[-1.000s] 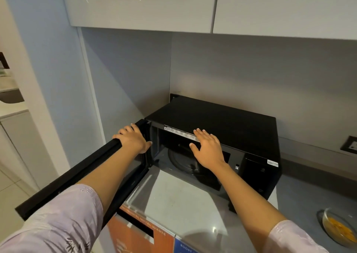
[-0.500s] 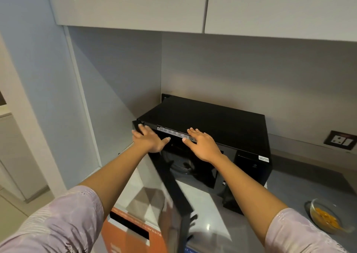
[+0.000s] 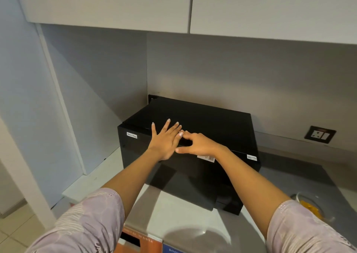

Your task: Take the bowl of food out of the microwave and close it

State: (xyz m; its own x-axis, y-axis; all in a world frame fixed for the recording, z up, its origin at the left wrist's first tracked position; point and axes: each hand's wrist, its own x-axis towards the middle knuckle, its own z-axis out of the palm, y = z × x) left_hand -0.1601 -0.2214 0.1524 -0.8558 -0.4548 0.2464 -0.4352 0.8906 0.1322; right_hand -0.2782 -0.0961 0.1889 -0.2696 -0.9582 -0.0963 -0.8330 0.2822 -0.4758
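Note:
The black microwave (image 3: 212, 125) stands in the counter's corner with its door (image 3: 135, 156) shut flush against the body. My left hand (image 3: 166, 139) lies flat on the upper front of the door, fingers spread. My right hand (image 3: 199, 144) rests beside it on the top front edge, fingers apart, holding nothing. The glass bowl of yellow food (image 3: 311, 207) sits on the counter at the right, partly hidden behind my right sleeve.
White wall cabinets (image 3: 116, 3) hang overhead. A wall socket (image 3: 319, 134) sits to the right of the microwave. The grey counter (image 3: 183, 214) runs in front, with orange and blue bin fronts (image 3: 143, 243) under its edge. A wall panel (image 3: 58, 98) closes the left side.
The door swung from wide open at the left to fully shut. My left hand rode it round onto the front; my right hand stayed on the top edge.

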